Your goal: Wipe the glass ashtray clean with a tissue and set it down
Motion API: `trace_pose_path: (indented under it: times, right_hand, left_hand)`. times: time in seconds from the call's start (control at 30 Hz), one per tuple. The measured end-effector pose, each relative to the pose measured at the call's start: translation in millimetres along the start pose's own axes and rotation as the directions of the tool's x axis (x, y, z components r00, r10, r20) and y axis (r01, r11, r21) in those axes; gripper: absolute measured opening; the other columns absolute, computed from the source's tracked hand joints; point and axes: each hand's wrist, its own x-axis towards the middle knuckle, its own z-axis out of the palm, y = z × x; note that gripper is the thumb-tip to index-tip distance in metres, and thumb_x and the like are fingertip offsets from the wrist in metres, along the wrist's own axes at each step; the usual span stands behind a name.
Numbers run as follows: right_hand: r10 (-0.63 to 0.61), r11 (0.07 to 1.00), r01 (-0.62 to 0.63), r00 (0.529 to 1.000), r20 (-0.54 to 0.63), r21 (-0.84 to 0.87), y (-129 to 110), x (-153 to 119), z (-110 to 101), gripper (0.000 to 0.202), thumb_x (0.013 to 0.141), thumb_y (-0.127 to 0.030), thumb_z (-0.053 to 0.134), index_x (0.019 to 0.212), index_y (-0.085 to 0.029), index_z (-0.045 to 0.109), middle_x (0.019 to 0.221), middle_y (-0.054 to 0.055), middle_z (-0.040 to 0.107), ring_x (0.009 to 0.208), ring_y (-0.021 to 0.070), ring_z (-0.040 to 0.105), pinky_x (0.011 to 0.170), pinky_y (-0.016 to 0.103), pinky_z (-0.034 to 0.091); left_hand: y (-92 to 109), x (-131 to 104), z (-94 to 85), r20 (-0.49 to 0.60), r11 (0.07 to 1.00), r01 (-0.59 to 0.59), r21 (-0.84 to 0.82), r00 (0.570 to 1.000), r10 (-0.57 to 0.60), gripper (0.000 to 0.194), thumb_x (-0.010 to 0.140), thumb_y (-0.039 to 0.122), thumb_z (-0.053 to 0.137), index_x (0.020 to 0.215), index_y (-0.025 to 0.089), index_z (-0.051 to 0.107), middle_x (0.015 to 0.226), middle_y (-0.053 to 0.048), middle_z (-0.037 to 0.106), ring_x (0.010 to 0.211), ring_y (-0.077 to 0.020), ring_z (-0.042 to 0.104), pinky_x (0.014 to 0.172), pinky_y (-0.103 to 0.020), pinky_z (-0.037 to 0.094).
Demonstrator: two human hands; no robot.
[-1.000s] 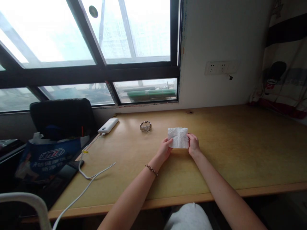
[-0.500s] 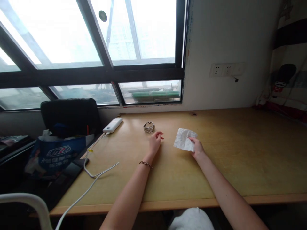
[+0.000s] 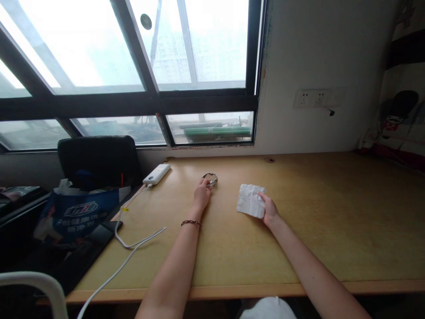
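Note:
A silvery openwork ring, which looks like a bracelet (image 3: 212, 179), is on the far part of the wooden desk (image 3: 229, 248), left of centre. My left hand (image 3: 202, 194) is closed on its near left side, and the fingers cover part of it. A braided brown band circles my left wrist. In my right hand (image 3: 270, 209) I grip a white, creased paper tissue (image 3: 251, 200) by its right edge, thumb on top. The tissue is spread fairly flat and faces up, a short way right of the bracelet.
At the desk's left edge lies a white power bank (image 3: 157, 174), with a white cable (image 3: 133, 244) trailing toward me. Past that edge stand a black chair (image 3: 99, 155) and a blue bag (image 3: 83, 212). A window and a wall with sockets (image 3: 312, 98) back the desk.
My left hand has moved left and closed on the bracelet, which now looks tilted. My right hand has shifted slightly, turning the tissue a little.

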Motion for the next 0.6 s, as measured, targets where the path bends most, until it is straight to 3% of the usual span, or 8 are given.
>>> trace_pose_path:
  times: [0.1, 0.2, 0.33, 0.4, 0.47, 0.53, 0.6]
  right_hand:
    - [-0.055, 0.996, 0.060, 0.995, -0.080, 0.063, -1, 7, -2, 0.019, 0.066, -0.021, 0.055, 0.081, -0.012, 0.060, 0.074, 0.006, 0.067, 0.073, 0.0197, 0.063, 0.066, 0.030, 0.051]
    - [-0.150, 0.984, 0.156, 0.986, -0.072, 0.090, -1, 9, -2, 0.019, 0.068, -0.023, 0.055, 0.083, -0.014, 0.060, 0.079, 0.004, 0.067, 0.076, 0.0176, 0.062, 0.069, 0.028, 0.051]
    - [-0.262, 0.965, 0.257, 0.956, 0.130, 0.056, -2, 3, 0, 0.027, 0.069, -0.033, 0.056, 0.091, -0.017, 0.059, 0.089, 0.003, 0.065, 0.078, 0.0163, 0.061, 0.069, 0.027, 0.050]
    - [-0.308, 0.950, 0.311, 0.936, 0.173, 0.013, -2, 1, 0, 0.031, 0.066, -0.035, 0.061, 0.092, -0.017, 0.058, 0.088, 0.004, 0.065, 0.075, 0.0157, 0.061, 0.067, 0.027, 0.049]
    - [-0.349, 0.933, 0.358, 0.925, 0.151, -0.037, 0, 2, -2, 0.034, 0.064, -0.037, 0.063, 0.090, -0.016, 0.058, 0.085, 0.004, 0.065, 0.071, 0.0155, 0.061, 0.065, 0.027, 0.049]
    - [-0.382, 0.913, 0.396, 0.915, 0.133, -0.099, 2, 4, -4, 0.037, 0.064, -0.042, 0.062, 0.090, -0.016, 0.058, 0.086, 0.006, 0.065, 0.072, 0.0165, 0.061, 0.065, 0.028, 0.049]
    - [-0.426, 0.872, 0.443, 0.896, 0.122, -0.210, 3, 7, -6, 0.041, 0.067, -0.047, 0.057, 0.092, -0.015, 0.058, 0.089, 0.007, 0.065, 0.075, 0.0176, 0.061, 0.066, 0.029, 0.048]
  left_hand:
    - [24, -12, 0.2, -0.015, 0.991, -0.133, -0.019, 0.991, 0.132, 0.016, 0.075, 0.016, 0.049, 0.090, 0.020, 0.052, 0.096, -0.003, 0.054, 0.079, -0.0148, 0.055, 0.066, -0.024, 0.041]
    - [64, -31, 6.7, -0.057, 0.949, -0.313, -0.023, 0.949, 0.311, 0.019, 0.077, 0.015, 0.047, 0.094, 0.022, 0.051, 0.099, -0.003, 0.054, 0.086, -0.0155, 0.051, 0.073, -0.025, 0.041]
    - [110, -58, 18.3, 0.000, 0.841, -0.538, 0.058, 0.842, 0.539, 0.021, 0.080, 0.014, 0.042, 0.096, 0.024, 0.053, 0.097, -0.003, 0.055, 0.083, -0.0165, 0.049, 0.071, -0.027, 0.041]
    - [119, -65, 21.0, 0.044, 0.770, -0.635, 0.057, 0.772, 0.634, 0.022, 0.081, 0.016, 0.042, 0.096, 0.025, 0.055, 0.095, -0.004, 0.056, 0.080, -0.0162, 0.049, 0.069, -0.027, 0.041]
    - [121, -68, 21.3, 0.051, 0.730, -0.683, 0.027, 0.730, 0.681, 0.024, 0.082, 0.016, 0.041, 0.099, 0.026, 0.054, 0.097, -0.004, 0.056, 0.079, -0.0157, 0.050, 0.070, -0.028, 0.042]
    - [118, -66, 20.7, 0.007, 0.760, -0.649, -0.034, 0.760, 0.650, 0.030, 0.081, 0.017, 0.043, 0.107, 0.028, 0.050, 0.107, -0.004, 0.051, 0.082, -0.0153, 0.050, 0.073, -0.029, 0.043]
    - [114, -63, 20.8, -0.046, 0.832, -0.529, -0.164, 0.847, 0.530, 0.046, 0.076, 0.022, 0.052, 0.120, 0.029, 0.038, 0.120, -0.006, 0.041, 0.083, -0.0150, 0.052, 0.072, -0.029, 0.045]
